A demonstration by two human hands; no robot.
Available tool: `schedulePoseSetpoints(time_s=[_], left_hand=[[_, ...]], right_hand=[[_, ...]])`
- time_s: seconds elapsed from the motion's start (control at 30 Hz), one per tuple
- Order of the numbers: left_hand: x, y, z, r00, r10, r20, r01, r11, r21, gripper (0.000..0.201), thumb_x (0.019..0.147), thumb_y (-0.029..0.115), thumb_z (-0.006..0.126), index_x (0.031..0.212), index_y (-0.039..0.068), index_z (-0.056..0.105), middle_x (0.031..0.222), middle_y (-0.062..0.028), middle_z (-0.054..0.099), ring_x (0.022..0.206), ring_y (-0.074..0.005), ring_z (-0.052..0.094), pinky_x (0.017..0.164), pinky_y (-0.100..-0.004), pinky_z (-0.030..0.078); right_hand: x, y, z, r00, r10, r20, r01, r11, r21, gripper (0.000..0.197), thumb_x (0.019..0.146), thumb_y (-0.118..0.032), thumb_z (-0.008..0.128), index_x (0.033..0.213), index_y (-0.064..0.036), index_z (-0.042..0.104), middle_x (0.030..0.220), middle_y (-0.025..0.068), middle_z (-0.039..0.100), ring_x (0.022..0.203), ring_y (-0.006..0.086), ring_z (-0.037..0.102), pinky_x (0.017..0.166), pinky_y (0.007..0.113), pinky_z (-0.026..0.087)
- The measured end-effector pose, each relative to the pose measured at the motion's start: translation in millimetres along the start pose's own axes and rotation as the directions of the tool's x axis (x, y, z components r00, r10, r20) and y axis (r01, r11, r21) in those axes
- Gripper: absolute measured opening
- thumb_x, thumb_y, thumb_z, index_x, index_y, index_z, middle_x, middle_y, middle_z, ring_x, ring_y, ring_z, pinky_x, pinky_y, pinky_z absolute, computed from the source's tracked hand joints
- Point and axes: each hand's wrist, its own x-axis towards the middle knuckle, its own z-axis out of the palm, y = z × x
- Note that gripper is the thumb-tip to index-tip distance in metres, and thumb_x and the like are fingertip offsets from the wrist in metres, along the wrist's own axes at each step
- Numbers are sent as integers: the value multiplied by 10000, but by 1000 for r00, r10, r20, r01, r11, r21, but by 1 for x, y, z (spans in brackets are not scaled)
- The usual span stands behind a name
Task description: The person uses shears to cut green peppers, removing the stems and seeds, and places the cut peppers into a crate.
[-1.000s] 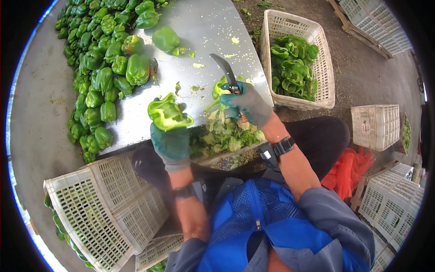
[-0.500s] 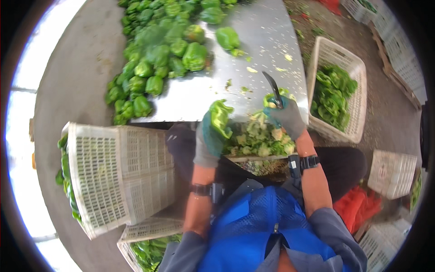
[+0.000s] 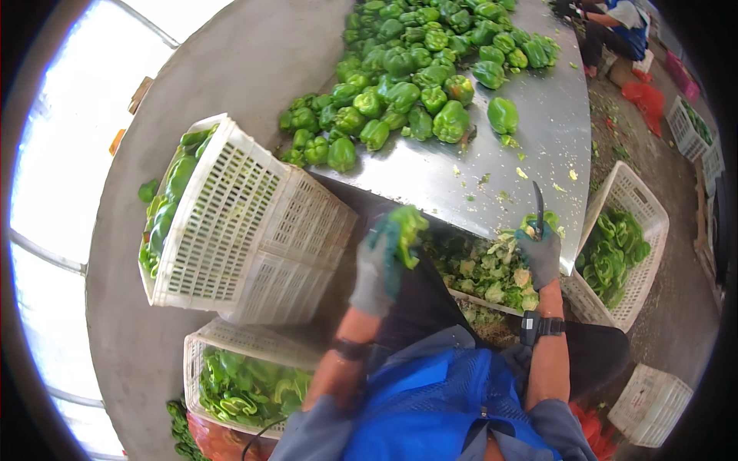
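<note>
My left hand (image 3: 375, 265), in a grey and green glove, is closed around a cut green bell pepper (image 3: 409, 237), somewhat blurred, over my lap. Gloved the same way, my right hand (image 3: 541, 255) grips a knife (image 3: 539, 201) at the table's near edge; its dark curved blade points away from me. Pale green pepper scraps show beside the knife, but I cannot tell whether that hand holds them. Below the table edge, between my hands, a crate of pepper cores and trimmings (image 3: 492, 275) stands by my legs. Whole green bell peppers (image 3: 400, 96) are heaped on the metal table (image 3: 538, 115).
Stacked white crates (image 3: 231, 223) topped with peppers stand at my left. Nearer me, another white crate (image 3: 201, 346) holds cut peppers. A crate of cut peppers (image 3: 653, 253) stands right of the table. Another person (image 3: 615, 31) sits at the far right.
My left hand has moved left with the cut pepper, away from the table edge. The view has turned left, bringing the near-left crate of cut peppers further in. My right hand still grips the knife.
</note>
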Motion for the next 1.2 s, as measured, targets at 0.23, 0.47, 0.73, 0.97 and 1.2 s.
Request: schedulePoseSetpoints(time_s=[0.23,0.47,0.73,0.97,1.2], left_hand=[[-11,239,-95,395,914,94,-375,68,924,390,1157,133,614,1527,22,672,1360,-203,751,1128,-271,758,955,-390,590],[-70,441,-302,578,779,-244,725,-353,591,785,1123,650,461,1637,67,570,1575,-238,646,1458,-433,606,1233,-517,459],[-59,183,-147,559,769,310,-328,-138,934,438,1124,165,682,1551,70,663,1519,-159,701,1295,-291,714,1149,-447,573],[-27,-37,-9,833,-108,542,13,984,176,947,1069,616,692,1742,40,359,1674,-156,527,1494,-247,564,1254,-474,460],[-31,-66,39,879,-159,451,126,987,102,874,948,197,832,1688,-17,420,1532,-132,606,1408,-226,593,1218,-390,480]], right_hand=[[-2,9,-14,992,126,16,-126,989,71,419,884,-266,918,1100,49,747,761,69,698,672,163,633,634,376,524],[12,8,-7,994,22,105,-48,965,259,390,942,-219,899,1205,32,757,788,34,706,665,104,623,604,294,494],[-64,-84,-32,893,-17,450,-402,420,814,525,982,-232,791,1403,44,642,868,17,698,614,114,673,519,244,552],[-109,-102,5,745,-209,633,-536,377,755,753,903,-388,875,1437,88,638,1159,129,786,922,189,773,802,308,634],[-116,-82,-8,805,-29,593,-532,409,741,639,942,-330,814,1417,65,649,1066,104,768,790,133,731,669,247,593]])
